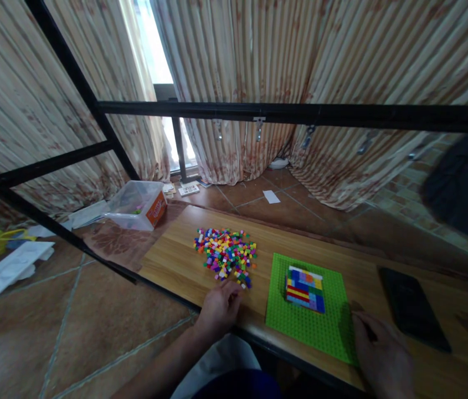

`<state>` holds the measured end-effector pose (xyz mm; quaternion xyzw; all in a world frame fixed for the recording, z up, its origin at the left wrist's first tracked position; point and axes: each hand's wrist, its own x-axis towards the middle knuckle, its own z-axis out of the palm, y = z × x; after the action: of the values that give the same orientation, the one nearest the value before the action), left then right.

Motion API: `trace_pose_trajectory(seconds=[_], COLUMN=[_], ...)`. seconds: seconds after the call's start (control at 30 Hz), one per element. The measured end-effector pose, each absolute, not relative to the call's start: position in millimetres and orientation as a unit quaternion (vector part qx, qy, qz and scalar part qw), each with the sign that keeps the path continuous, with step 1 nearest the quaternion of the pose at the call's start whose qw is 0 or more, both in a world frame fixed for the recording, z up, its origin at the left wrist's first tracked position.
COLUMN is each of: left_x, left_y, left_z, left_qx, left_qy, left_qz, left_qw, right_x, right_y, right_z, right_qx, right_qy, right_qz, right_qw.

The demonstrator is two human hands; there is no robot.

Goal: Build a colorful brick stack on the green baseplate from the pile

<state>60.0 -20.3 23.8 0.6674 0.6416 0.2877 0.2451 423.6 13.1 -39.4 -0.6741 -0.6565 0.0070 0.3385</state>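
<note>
My left hand (219, 307) rests at the table's front edge, just below a loose heap of small coloured toy bricks (227, 252). Its fingers are curled together; anything between them is too small to make out. A green baseplate (300, 327) lies to the right of the heap. On it stands a square block of joined bricks (305, 288) in blue, red, yellow, white and purple. Beside the baseplate's right edge is my right hand (383, 354), fingers bent inward and closed. What it grips, if anything, is hidden.
A dark phone-like slab (414, 307) lies on the wooden table (171, 257) at the right. Beyond the table's left end, a clear plastic box (132, 208) with an orange label sits on the floor. A black metal frame bar (258, 112) crosses ahead, before curtains.
</note>
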Motion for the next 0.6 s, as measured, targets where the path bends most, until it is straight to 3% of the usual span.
trace_pose_trajectory(seconds=[0.6], left_x=[76], left_y=[9], left_z=[26], left_qx=[0.718], left_qy=[0.654], left_qz=[0.182], left_qw=[0.153], right_x=[430], right_y=[13], right_z=[-44], right_qx=[-0.682], right_qy=[-0.660], right_qz=[0.024], right_qw=[0.313])
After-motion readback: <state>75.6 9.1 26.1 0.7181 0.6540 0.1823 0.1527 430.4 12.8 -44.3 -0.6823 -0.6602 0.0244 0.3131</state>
